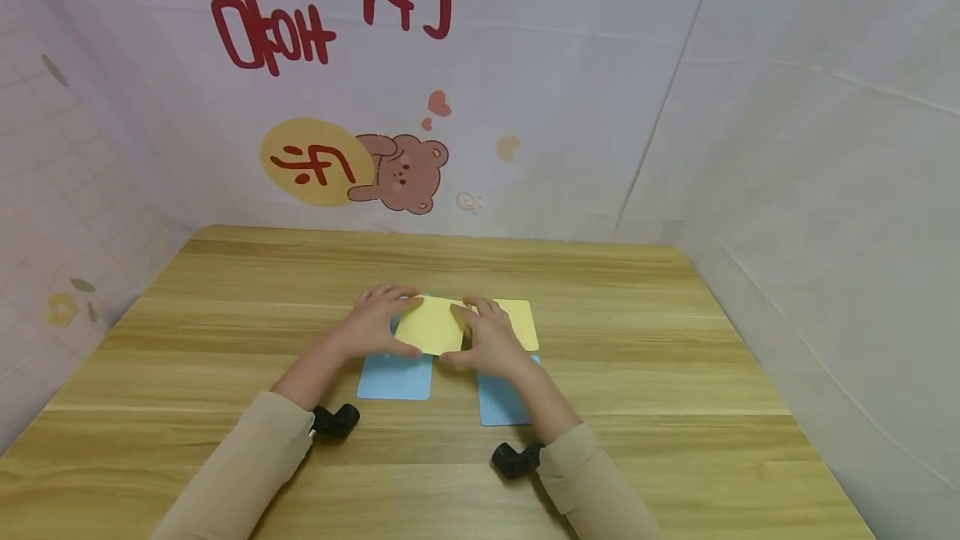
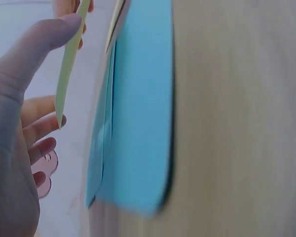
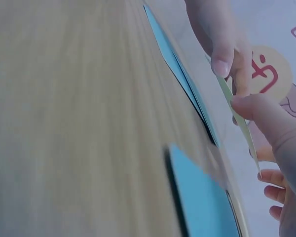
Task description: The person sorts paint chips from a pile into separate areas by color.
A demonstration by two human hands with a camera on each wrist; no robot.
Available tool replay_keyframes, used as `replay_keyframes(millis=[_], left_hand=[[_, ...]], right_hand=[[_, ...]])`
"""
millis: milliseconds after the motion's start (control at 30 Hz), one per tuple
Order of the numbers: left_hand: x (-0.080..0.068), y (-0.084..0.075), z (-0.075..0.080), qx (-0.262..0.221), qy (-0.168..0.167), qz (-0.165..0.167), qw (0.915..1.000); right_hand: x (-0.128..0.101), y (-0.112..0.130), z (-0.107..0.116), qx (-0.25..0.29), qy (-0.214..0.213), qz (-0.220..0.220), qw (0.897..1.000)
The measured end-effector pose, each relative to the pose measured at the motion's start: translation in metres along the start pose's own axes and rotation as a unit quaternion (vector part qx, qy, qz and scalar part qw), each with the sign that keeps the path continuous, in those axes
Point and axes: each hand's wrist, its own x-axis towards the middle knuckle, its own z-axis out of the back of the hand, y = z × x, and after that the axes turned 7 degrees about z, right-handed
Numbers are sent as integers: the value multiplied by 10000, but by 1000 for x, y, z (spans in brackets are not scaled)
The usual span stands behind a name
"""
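Note:
A rounded yellow card [image 1: 431, 326] hangs above the table, pinched at opposite ends by both hands. My left hand [image 1: 375, 327] grips its left end, thumb at the near side and fingers at the far side. At the other end, the right hand [image 1: 491, 344] holds it the same way. The left wrist view shows the card [image 2: 69, 64] almost edge-on, raised over a blue card [image 2: 140, 98] lying flat. That blue card [image 1: 395, 378] is in front of the left hand; another blue card behind it is mostly covered by the held card and hand.
A second yellow card [image 1: 522, 325] lies just beyond the right hand, partly hidden by it. Below the right wrist is a blue card [image 1: 504, 402]. The wooden table [image 1: 637, 382] meets a printed cloth backdrop [image 1: 540, 107] at the back and cloth at both sides.

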Motion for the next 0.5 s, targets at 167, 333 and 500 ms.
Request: replay_keyframes(millis=[167, 333, 500], left_hand=[[5, -15, -8, 96, -125, 5, 9999], [11, -30, -16, 78, -194, 50, 9998], [17, -44, -24, -6, -173, 220, 9996]], right_hand=[[-10, -10, 10, -28, 20, -4, 10000], [-19, -22, 19, 24, -35, 52, 10000], [-25, -36, 27, 97, 32, 139, 9999]])
